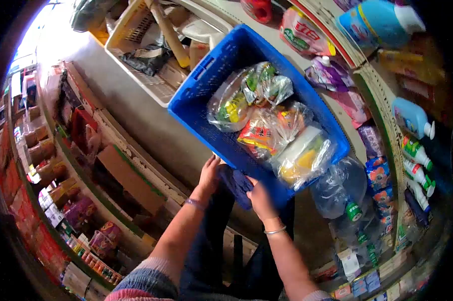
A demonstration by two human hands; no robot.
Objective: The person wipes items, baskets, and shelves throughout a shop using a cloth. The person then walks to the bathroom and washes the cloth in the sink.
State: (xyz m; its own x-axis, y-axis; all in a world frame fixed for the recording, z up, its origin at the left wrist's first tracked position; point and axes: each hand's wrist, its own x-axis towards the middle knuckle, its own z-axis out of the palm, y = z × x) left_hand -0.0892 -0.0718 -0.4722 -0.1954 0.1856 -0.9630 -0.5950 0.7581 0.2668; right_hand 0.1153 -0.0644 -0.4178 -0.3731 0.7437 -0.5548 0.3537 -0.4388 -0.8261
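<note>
A blue plastic basket (196, 95) holds several clear bags: one with green and yellow items (231, 108), one with red packets (259, 133), and one with something yellow and white (304, 158). Just below its near side, my left hand (210, 174) and my right hand (260, 199) hold a dark blue cloth (235, 186) between them. The fingers of both hands close on the cloth's edges. Part of my right hand is blurred.
A white basket (161, 98) with cardboard and a tube stands behind the blue one. Shelves with bottles (411, 118) and bags line the right. Large clear bottles (339, 188) stand beside the basket. Stocked shelves (131, 175) run along the left.
</note>
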